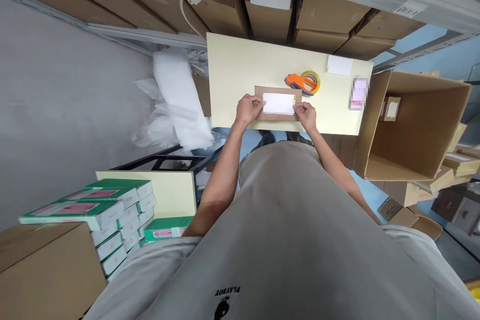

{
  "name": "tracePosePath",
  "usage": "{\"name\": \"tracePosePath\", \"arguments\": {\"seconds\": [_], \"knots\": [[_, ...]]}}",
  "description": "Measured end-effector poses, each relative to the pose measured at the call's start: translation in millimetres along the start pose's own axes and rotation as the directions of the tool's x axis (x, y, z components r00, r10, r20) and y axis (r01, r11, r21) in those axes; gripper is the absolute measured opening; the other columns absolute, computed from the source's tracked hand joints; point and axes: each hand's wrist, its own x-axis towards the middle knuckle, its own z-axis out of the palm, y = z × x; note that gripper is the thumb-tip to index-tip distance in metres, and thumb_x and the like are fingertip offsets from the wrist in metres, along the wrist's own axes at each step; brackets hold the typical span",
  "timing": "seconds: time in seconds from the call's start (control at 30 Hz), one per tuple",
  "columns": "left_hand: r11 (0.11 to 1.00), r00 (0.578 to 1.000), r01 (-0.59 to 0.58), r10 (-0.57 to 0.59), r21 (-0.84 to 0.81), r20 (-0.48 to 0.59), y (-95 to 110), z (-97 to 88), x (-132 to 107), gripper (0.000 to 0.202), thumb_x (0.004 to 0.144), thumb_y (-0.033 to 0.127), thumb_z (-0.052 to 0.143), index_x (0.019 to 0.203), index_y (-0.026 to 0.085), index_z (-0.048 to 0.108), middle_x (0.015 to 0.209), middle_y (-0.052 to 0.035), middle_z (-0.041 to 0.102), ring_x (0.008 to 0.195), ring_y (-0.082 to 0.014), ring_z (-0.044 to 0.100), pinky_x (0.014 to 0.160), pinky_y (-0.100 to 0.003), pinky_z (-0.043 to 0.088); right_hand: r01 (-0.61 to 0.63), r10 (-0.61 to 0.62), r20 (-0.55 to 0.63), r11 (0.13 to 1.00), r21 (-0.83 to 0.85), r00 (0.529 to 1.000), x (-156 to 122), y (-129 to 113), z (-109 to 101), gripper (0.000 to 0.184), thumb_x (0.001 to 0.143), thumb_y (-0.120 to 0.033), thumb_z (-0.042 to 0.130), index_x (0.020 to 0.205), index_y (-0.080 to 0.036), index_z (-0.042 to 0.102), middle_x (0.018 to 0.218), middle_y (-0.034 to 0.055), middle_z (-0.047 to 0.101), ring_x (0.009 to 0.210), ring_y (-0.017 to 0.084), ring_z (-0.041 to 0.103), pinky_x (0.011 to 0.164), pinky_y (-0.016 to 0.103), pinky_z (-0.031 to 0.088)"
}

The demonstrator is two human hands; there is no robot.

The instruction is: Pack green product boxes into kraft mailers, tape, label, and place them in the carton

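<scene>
A flat brown cardboard box (277, 91) lies on the pale yellow table (232, 65) in front of me, with a white label (278, 103) on its top. My left hand (247, 108) rests on the box's left end, fingers curled onto the label's left edge. At the right end, my right hand (306, 114) has its fingers bent and pinched at the label's right edge. An orange tape dispenser (303, 82) with a yellowish tape roll sits just behind the box.
A white card (339, 65) and a pink phone-like object (359, 94) lie on the table's right side. A large open cardboard box (408, 125) stands to the right. White foam wrap (176, 100) hangs at left. Green-and-white boxes (108, 210) are stacked at lower left. Cartons fill the shelves behind.
</scene>
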Motion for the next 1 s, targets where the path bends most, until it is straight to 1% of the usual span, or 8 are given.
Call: {"name": "tracePosePath", "arguments": {"seconds": [0.07,0.23,0.4,0.6,0.77,0.9,0.97,1.0], "knots": [[1.000,1.000,-0.005,0.005,-0.009,0.000,-0.3,1.1,-2.7,0.010,0.092,0.029,0.078,0.088,0.022,0.083,0.104,-0.0078,0.078,0.089,-0.0227,0.072,0.099,-0.039,0.060,0.001,0.000,0.002,1.000,-0.018,1.000,-1.1,1.0,0.0,0.013,0.096,-0.032,0.071,0.091,-0.022,0.077,0.102,0.0064,0.079,0.086,0.020,0.067,0.095,0.036,0.060],[1.000,1.000,-0.013,0.013,0.004,-0.024,-0.8,4.9,-7.0,0.012,0.093,0.028,0.076,0.090,0.020,0.084,0.100,-0.0085,0.073,0.097,-0.0239,0.071,0.103,-0.038,0.059,0.003,-0.002,0.014,0.998,-0.065,1.000,-1.9,1.4,0.1,0.014,0.098,-0.033,0.072,0.090,-0.022,0.078,0.098,0.0042,0.075,0.084,0.020,0.064,0.095,0.035,0.059],[1.000,1.000,0.009,-0.008,0.028,-0.027,-1.5,5.7,-6.3,0.012,0.094,0.028,0.075,0.092,0.021,0.085,0.100,-0.0085,0.072,0.095,-0.0243,0.072,0.101,-0.039,0.060,0.022,-0.021,0.011,0.995,-0.096,1.000,-2.0,-1.3,0.7,0.011,0.097,-0.028,0.073,0.089,-0.022,0.078,0.093,0.0028,0.071,0.083,0.020,0.062,0.094,0.036,0.057],[0.997,0.999,0.028,-0.025,0.068,-0.042,0.2,6.8,-8.0,0.014,0.095,0.030,0.074,0.092,0.022,0.084,0.101,-0.0089,0.072,0.097,-0.0255,0.072,0.103,-0.040,0.059,0.038,-0.037,0.008,0.984,-0.175,0.999,-0.2,-1.4,3.4,0.011,0.096,-0.027,0.072,0.086,-0.023,0.077,0.085,0.0019,0.066,0.088,0.024,0.064,0.097,0.040,0.057],[0.996,0.996,0.057,-0.052,0.074,-0.072,4.5,9.3,-10.1,0.011,0.094,0.032,0.076,0.089,0.023,0.082,0.104,-0.0086,0.072,0.097,-0.0265,0.072,0.104,-0.042,0.059,0.003,-0.002,0.004,0.973,-0.232,1.000,5.2,3.3,9.5,0.011,0.095,-0.029,0.072,0.088,-0.023,0.078,0.089,0.0042,0.069,0.093,0.026,0.068,0.099,0.042,0.058],[0.994,0.994,0.078,-0.071,0.083,-0.081,8.3,10.5,-9.1,0.010,0.093,0.031,0.076,0.088,0.024,0.081,0.104,-0.0089,0.073,0.098,-0.0277,0.072,0.105,-0.044,0.058,-0.041,0.041,-0.005,0.966,-0.254,0.999,10.7,6.5,11.3,0.012,0.093,-0.032,0.075,0.084,-0.025,0.075,0.090,0.0057,0.072,0.095,0.029,0.070,0.099,0.046,0.060],[0.990,0.993,0.090,-0.080,0.107,-0.087,9.8,10.9,-8.2,0.010,0.093,0.030,0.075,0.087,0.024,0.080,0.103,-0.0092,0.073,0.097,-0.0278,0.072,0.105,-0.044,0.058,-0.073,0.077,0.003,0.960,-0.270,0.997,10.9,5.2,9.1,0.014,0.093,-0.035,0.077,0.085,-0.025,0.075,0.093,0.0079,0.075,0.097,0.031,0.072,0.100,0.049,0.061],[0.988,0.993,0.095,-0.085,0.119,-0.087,10.3,11.0,-7.8,0.010,0.093,0.029,0.075,0.086,0.023,0.080,0.103,-0.0094,0.073,0.097,-0.0280,0.072,0.105,-0.044,0.059,-0.072,0.075,0.000,0.953,-0.293,0.997,9.9,3.5,7.8,0.014,0.095,-0.036,0.077,0.088,-0.024,0.076,0.098,0.0101,0.077,0.101,0.033,0.072,0.102,0.051,0.060]]}}
